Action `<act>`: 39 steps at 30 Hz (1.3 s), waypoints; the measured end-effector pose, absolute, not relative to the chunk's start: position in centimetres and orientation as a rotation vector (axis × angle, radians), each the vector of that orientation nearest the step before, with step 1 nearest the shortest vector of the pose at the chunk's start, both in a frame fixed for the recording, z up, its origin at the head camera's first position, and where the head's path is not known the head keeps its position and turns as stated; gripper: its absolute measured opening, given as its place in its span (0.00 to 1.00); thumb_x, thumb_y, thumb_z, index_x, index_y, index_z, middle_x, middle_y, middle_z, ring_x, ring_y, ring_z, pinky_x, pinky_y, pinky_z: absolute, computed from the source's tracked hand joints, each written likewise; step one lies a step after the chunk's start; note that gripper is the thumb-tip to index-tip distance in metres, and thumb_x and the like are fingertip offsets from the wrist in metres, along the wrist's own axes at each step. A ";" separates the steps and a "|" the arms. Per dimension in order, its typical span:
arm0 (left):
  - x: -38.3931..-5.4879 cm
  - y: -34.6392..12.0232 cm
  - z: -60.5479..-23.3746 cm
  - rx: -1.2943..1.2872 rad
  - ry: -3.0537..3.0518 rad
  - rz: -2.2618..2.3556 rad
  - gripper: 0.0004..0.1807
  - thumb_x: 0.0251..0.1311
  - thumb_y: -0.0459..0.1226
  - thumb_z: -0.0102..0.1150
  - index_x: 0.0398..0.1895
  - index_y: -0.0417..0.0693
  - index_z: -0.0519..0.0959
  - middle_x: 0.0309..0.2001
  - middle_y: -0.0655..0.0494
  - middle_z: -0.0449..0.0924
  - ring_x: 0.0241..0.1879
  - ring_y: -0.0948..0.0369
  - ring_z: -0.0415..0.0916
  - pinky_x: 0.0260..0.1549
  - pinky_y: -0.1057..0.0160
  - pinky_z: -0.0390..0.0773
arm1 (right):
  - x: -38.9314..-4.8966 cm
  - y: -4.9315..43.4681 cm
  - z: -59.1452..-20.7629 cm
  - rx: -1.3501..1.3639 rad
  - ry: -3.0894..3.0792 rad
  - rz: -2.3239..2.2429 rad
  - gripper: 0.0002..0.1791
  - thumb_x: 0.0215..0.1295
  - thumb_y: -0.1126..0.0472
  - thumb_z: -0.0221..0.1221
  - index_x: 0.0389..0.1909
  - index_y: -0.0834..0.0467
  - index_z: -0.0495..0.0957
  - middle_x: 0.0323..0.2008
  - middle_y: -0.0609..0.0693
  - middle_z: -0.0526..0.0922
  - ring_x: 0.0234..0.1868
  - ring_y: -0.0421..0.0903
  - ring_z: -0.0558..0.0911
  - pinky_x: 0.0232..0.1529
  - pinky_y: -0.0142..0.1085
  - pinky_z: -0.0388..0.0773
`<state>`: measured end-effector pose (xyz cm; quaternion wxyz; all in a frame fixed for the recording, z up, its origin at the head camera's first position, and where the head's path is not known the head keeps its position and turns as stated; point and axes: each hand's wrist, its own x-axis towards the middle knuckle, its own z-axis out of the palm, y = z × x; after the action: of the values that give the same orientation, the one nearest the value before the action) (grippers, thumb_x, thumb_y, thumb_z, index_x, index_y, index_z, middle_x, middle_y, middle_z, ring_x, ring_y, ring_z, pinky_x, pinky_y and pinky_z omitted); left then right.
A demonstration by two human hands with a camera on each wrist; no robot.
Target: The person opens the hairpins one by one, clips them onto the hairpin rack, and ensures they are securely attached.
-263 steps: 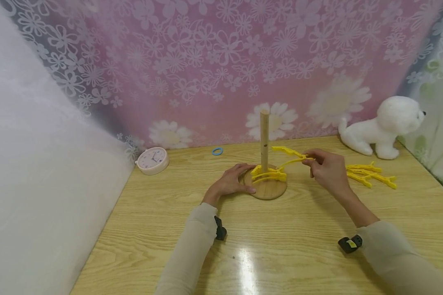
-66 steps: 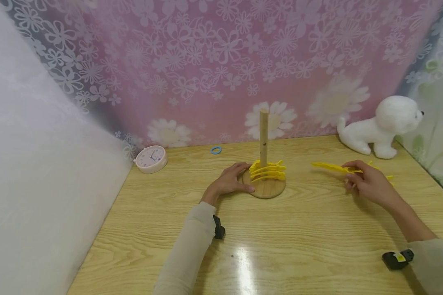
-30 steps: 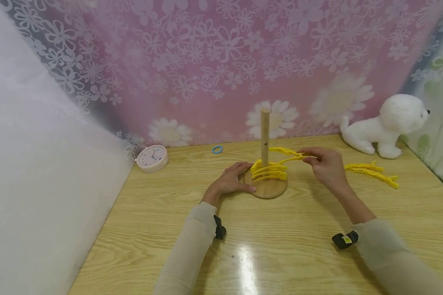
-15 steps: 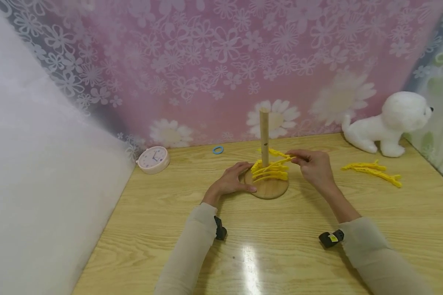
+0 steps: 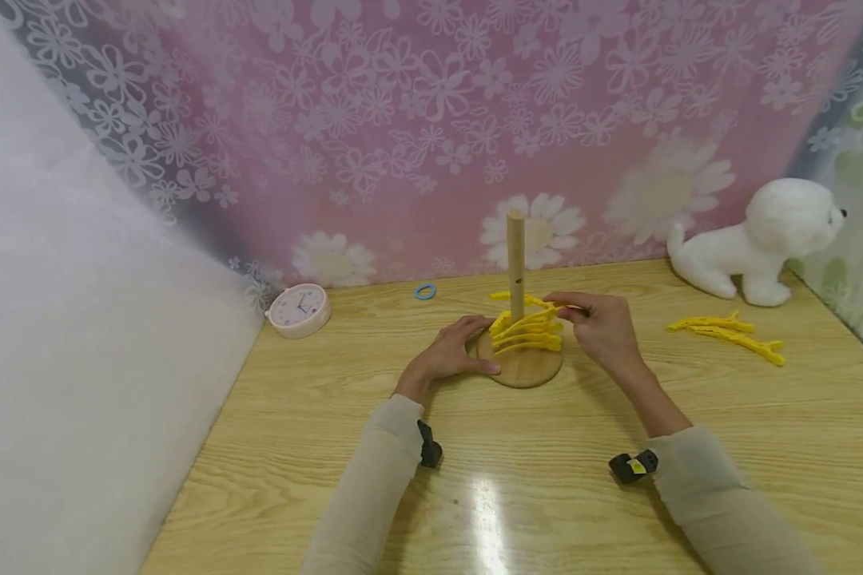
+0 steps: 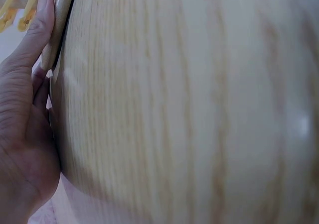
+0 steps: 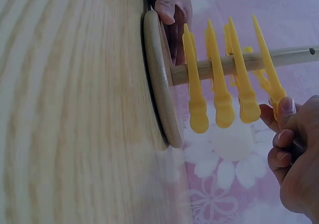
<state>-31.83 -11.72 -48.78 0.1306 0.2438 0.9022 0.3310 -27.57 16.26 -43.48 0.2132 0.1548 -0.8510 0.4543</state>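
A wooden post (image 5: 516, 255) rises from a round wooden base (image 5: 528, 373). My left hand (image 5: 447, 351) holds the base by its left rim, thumb on top; in the left wrist view part of its fingers is hidden. Three yellow alligator hair clips (image 7: 222, 99) are clamped one above another low on the post. With thumb and fingertips, my right hand (image 5: 604, 327) pinches the tail end of another yellow alligator hair clip (image 7: 266, 59). This clip's spread arms straddle the post just above the others. Two more yellow clips (image 5: 737, 335) lie on the table to the right.
A pink round clock (image 5: 298, 311) stands at the table's back left, with a blue ring (image 5: 425, 291) right of it. A white plush dog (image 5: 762, 243) sits at the back right. A floral pink curtain (image 5: 403, 144) hangs behind the wooden table (image 5: 539, 495).
Since the oldest frame, one more clip has joined those on the post. My right hand has since taken another from the pile and brought it left, around the post. My left hand stays put.
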 end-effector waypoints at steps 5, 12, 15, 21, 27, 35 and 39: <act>-31.9 -11.8 -48.7 0.727 2.636 0.937 0.51 0.56 0.56 0.77 0.82 0.67 0.61 0.82 0.60 0.53 0.81 0.51 0.48 0.77 0.41 0.52 | -27.6 16.1 -43.4 0.413 -2.395 1.248 0.13 0.70 0.73 0.63 0.50 0.61 0.90 0.39 0.63 0.90 0.12 0.37 0.54 0.13 0.30 0.52; -32.1 -11.9 -48.3 0.744 2.639 0.932 0.50 0.56 0.56 0.77 0.81 0.67 0.62 0.81 0.60 0.54 0.81 0.52 0.49 0.78 0.42 0.50 | -27.6 15.8 -43.4 0.431 -2.418 1.258 0.14 0.71 0.73 0.62 0.51 0.58 0.90 0.38 0.63 0.90 0.12 0.36 0.51 0.12 0.30 0.51; -32.2 -11.9 -48.2 0.742 2.635 0.929 0.51 0.56 0.57 0.76 0.81 0.67 0.62 0.81 0.60 0.54 0.81 0.51 0.49 0.78 0.41 0.51 | -27.5 15.6 -43.4 0.429 -2.428 1.250 0.15 0.71 0.74 0.62 0.51 0.57 0.90 0.37 0.62 0.90 0.11 0.36 0.51 0.11 0.30 0.51; -32.4 -11.9 -48.3 0.735 2.632 0.934 0.51 0.56 0.57 0.77 0.81 0.68 0.61 0.82 0.60 0.53 0.81 0.51 0.48 0.78 0.41 0.50 | -27.5 15.4 -43.4 0.450 -2.438 1.240 0.15 0.71 0.73 0.62 0.51 0.57 0.90 0.29 0.60 0.90 0.11 0.37 0.52 0.12 0.30 0.52; -32.4 -11.9 -48.5 0.733 2.626 0.940 0.51 0.56 0.57 0.76 0.82 0.68 0.61 0.82 0.60 0.53 0.81 0.51 0.48 0.77 0.41 0.52 | -27.4 15.4 -43.5 0.435 -2.473 1.258 0.16 0.73 0.72 0.61 0.54 0.54 0.89 0.12 0.54 0.76 0.10 0.37 0.53 0.11 0.31 0.53; -32.2 -12.1 -48.7 0.719 2.630 0.911 0.52 0.57 0.57 0.76 0.82 0.61 0.60 0.82 0.60 0.52 0.82 0.54 0.48 0.79 0.45 0.50 | -27.2 15.6 -43.4 0.442 -2.536 1.286 0.17 0.75 0.70 0.59 0.57 0.52 0.87 0.09 0.48 0.67 0.11 0.40 0.53 0.11 0.32 0.54; -32.2 -12.1 -48.7 0.709 2.625 0.913 0.52 0.57 0.57 0.76 0.82 0.59 0.60 0.82 0.60 0.52 0.82 0.53 0.48 0.79 0.45 0.50 | -27.1 15.9 -43.2 0.474 -2.585 1.320 0.18 0.76 0.69 0.59 0.60 0.52 0.85 0.09 0.52 0.68 0.10 0.40 0.53 0.10 0.32 0.55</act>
<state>-32.18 -12.12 -48.66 0.1363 0.2450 0.9066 0.3155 -27.11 15.89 -43.16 0.1001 0.1605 -0.8746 0.4465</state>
